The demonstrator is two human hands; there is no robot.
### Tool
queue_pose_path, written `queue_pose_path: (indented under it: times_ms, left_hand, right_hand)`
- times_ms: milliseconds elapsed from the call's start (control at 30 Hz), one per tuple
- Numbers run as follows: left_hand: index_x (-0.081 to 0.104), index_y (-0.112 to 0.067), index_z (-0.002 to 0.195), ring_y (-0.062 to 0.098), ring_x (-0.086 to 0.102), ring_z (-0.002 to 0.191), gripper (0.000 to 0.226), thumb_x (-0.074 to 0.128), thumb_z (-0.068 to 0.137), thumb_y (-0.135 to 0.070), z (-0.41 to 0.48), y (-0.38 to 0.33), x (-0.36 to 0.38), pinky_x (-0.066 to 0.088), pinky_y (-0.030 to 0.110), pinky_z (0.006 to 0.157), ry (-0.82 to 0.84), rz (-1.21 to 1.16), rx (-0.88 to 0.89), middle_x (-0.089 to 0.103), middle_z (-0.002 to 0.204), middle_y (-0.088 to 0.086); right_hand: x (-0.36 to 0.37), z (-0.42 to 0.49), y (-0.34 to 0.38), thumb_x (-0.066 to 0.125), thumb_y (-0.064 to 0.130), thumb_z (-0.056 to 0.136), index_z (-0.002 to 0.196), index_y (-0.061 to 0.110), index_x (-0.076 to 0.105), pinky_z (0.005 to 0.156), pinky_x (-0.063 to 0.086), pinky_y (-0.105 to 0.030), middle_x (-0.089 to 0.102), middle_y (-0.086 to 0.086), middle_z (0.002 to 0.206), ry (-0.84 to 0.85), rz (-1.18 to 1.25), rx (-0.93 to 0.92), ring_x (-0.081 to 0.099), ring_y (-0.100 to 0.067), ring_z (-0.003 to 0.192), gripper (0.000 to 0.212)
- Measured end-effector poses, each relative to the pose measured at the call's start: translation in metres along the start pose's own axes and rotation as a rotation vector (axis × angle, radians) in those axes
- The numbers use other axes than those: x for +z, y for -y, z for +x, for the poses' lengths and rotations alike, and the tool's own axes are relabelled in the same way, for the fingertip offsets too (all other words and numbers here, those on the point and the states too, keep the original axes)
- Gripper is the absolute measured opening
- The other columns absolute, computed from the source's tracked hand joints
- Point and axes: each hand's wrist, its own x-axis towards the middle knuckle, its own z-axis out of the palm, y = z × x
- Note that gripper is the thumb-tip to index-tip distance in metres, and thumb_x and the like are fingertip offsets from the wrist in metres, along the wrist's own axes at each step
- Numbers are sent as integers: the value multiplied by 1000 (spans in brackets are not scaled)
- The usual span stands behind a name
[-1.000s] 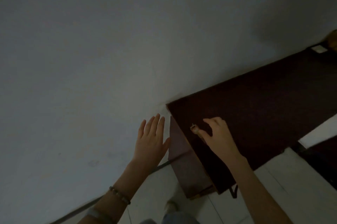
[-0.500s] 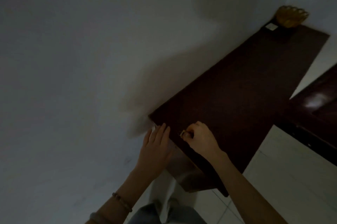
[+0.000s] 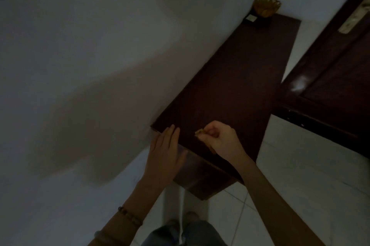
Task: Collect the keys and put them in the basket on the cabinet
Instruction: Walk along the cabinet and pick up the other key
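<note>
**Dark wood, pale walls, one gold note**

The cabinet (image 3: 230, 89) top was a deep reddish brown, as was the door (image 3: 330, 85). The basket (image 3: 265, 6) was amber-gold. The wall (image 3: 80, 35) was grey-white with a brownish shadow, the floor tiles (image 3: 300, 165) white. The key (image 3: 200, 132) glinted brassy yellow.

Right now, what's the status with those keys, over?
Right hand shut on keys, near end of cabinet. Left hand open, flat on cabinet edge. Basket at far end; nothing in between.
</note>
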Motion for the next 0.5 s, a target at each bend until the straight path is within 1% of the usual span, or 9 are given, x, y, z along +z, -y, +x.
queue_pose_path:
  times_ms: [100,133,200,233,267,333,400,467,500]
  left_hand:
    - [46,4,128,38,47,123,58,69,81,-21,6,-8,7,28,55,104,-18,-56,70,50,132,25]
    - [48,5,127,38,48,122,57,69,80,-20,6,-12,11,28,55,104,-4,-74,92,51,131,25]
    - [52,5,124,38,52,118,55,71,79,-20,3,-22,21,33,56,102,37,-79,154,55,127,25]
    - [53,4,122,37,54,115,55,73,77,-21,-1,-28,26,36,56,101,68,-81,191,57,125,24]
    - [55,3,120,36,56,113,55,74,75,-22,-4,-33,31,38,56,99,101,-88,232,58,123,23]
    - [56,1,119,34,58,110,57,77,72,-25,-9,-42,39,39,55,96,150,-102,320,61,121,21]
    - [56,0,121,33,59,110,58,75,74,-27,-8,-49,47,39,53,97,183,-100,383,60,122,20]
    - [56,1,120,32,59,110,51,65,82,-32,-7,-54,54,39,52,98,221,-86,411,60,122,20]
    - [58,1,119,32,59,110,49,54,88,-36,-8,-56,56,39,52,97,234,-74,411,61,122,20]
  right_hand:
    - [-11,-21,4,74,24,74,70,33,58,55,46,-8,65,10,68,-168,98,-30,60,2,63,18]
    - [-14,-29,4,74,22,74,70,32,58,56,49,-12,66,7,68,-212,135,-33,62,-1,63,19]
    - [-21,-47,4,73,19,76,72,26,60,58,55,-25,69,-4,72,-273,210,-9,66,-16,67,15]
    - [-26,-56,3,72,18,77,74,24,60,57,56,-26,70,-8,75,-299,244,8,67,-19,68,13]
    - [-30,-65,2,72,17,77,75,22,61,56,56,-23,70,-11,78,-327,285,20,68,-18,69,12]
    - [-39,-82,0,72,14,76,74,19,62,55,54,-18,71,-8,75,-382,394,40,69,-14,67,11]
    - [-49,-96,-3,71,9,75,72,17,62,54,54,-18,72,3,65,-431,493,71,68,-11,62,12]
    - [-58,-108,-9,70,5,75,71,15,62,53,54,-17,71,8,59,-483,543,99,67,-8,58,13]
    - [-62,-113,-13,70,4,75,71,13,61,54,54,-18,71,7,58,-508,554,114,67,-8,57,13]
